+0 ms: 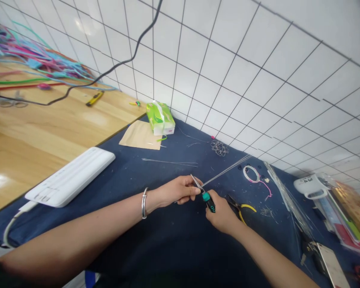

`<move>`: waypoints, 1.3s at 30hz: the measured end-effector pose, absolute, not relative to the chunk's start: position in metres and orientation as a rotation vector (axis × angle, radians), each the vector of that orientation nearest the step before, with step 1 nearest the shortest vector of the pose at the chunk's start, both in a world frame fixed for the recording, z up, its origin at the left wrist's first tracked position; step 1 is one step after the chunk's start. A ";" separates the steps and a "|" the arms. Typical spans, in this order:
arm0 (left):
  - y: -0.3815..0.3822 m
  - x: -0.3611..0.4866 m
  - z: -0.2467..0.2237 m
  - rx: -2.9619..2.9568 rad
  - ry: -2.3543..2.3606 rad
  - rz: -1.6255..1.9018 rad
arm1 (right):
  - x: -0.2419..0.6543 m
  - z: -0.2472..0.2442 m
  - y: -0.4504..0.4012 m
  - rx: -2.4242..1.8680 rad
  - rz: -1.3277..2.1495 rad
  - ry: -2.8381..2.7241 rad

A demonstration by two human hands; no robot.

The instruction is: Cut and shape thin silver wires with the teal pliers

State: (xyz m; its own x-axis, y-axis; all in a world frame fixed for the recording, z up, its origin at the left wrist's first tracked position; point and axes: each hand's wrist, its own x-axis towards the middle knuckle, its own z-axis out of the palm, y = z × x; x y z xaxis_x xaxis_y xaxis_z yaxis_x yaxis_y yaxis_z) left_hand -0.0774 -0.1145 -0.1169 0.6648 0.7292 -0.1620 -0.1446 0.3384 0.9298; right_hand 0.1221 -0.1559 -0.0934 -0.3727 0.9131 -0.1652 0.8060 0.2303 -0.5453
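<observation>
Over the dark blue cloth [177,236], my left hand [178,190] pinches several thin metal wires [225,171] that stretch away to the upper right. My right hand [223,212] is closed around the black and teal handles of a pair of pliers [209,200]. The slim jaws point up and left and meet the wires beside my left fingertips; whether they grip them is too small to tell. Right of my right hand lies a second pair of pliers [248,209] with yellow handles. Beyond my hands sits a flower-shaped piece of bent wire [219,148].
Loose wires [168,161], beige paper [139,136] and a green tissue pack [160,119] lie toward the wall. A white power bank [72,176] is at left. At right are a wire bundle [291,200], a white mug [309,186] and a phone [333,264]. A black cable [117,64] hangs across.
</observation>
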 end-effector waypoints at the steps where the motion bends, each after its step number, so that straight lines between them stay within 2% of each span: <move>1: -0.115 -0.077 -0.117 1.065 0.624 0.621 | 0.121 -0.095 -0.156 -1.640 0.840 -2.314; 14: -0.121 -0.068 -0.120 0.888 0.653 0.659 | 0.120 -0.088 -0.150 -1.696 1.091 -2.240; 25: -0.121 -0.072 -0.113 0.860 0.587 0.684 | 0.123 -0.088 -0.151 -1.659 1.133 -2.145; 33: -0.118 -0.078 -0.109 0.913 0.591 0.569 | 0.134 -0.094 -0.147 -1.579 1.280 -1.932; 39: -0.114 -0.080 -0.109 0.998 0.650 0.545 | 0.130 -0.093 -0.147 -1.658 1.181 -1.971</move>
State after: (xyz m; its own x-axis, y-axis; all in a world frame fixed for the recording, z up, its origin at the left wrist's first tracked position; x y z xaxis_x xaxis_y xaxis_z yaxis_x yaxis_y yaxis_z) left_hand -0.0804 -0.1144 -0.1087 0.6890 0.6826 -0.2438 -0.1217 0.4406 0.8894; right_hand 0.1296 -0.1473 -0.0926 -0.2840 0.9213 -0.2655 0.6686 -0.0082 -0.7436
